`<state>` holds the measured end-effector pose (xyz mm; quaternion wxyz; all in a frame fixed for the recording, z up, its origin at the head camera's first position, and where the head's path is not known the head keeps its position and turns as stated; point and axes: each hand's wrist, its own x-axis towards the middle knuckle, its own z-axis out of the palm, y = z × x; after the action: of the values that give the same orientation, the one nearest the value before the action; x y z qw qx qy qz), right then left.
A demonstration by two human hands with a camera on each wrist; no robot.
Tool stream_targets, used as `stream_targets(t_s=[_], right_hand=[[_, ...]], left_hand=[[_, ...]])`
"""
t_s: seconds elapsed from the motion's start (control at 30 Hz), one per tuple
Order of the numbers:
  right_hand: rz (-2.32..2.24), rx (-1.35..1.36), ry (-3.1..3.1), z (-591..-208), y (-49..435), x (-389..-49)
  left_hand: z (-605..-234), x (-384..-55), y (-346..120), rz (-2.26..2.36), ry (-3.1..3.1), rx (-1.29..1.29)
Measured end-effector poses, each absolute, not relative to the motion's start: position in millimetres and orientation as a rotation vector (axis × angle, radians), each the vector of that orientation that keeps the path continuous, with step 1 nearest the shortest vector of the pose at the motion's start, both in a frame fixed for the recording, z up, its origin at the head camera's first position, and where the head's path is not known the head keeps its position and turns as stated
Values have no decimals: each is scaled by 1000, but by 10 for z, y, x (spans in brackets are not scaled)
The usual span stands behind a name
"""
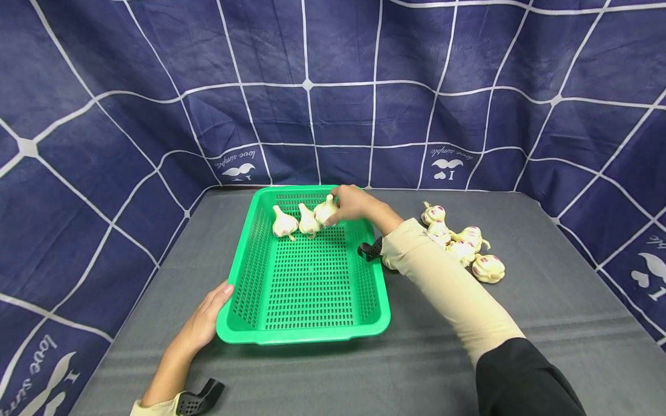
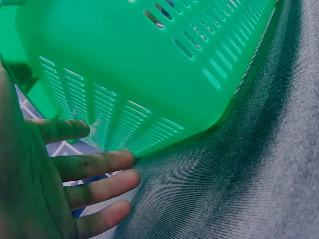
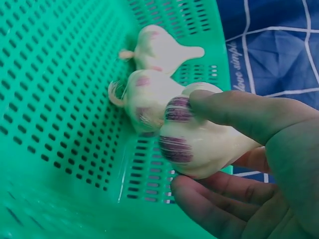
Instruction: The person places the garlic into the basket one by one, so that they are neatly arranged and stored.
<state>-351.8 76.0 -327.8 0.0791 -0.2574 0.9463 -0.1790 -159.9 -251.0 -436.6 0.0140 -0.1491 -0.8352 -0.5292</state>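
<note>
Right hand (image 1: 354,203) grasps garlic (image 1: 325,210) in basket (image 1: 302,336), beside two bulbs (image 1: 284,223) | left hand (image 1: 206,316) straight-fingered at basket's side, contact unclear | step judged: placing | next calls for gentle release

The head view looks forward and down; close wrist views share its green basket (image 1: 309,277).

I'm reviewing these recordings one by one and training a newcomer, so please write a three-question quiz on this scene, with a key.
1. What does the right hand hold at the far end of the green basket?
2. True or false: the left hand is outside the basket.
3. Fill in, head view: the loose bulbs on the gray table lie to the basket's ____.

Key: 1. A garlic bulb; 2. True; 3. Right.
</note>
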Motion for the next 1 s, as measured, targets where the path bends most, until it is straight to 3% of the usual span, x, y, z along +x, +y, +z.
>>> stream_targets(t_s=[1.0], right_hand=[[-90, -650, 2774, -3402, 603, -3565]], left_hand=[[-4328, -1570, -2500, -1596, -2667, -409]])
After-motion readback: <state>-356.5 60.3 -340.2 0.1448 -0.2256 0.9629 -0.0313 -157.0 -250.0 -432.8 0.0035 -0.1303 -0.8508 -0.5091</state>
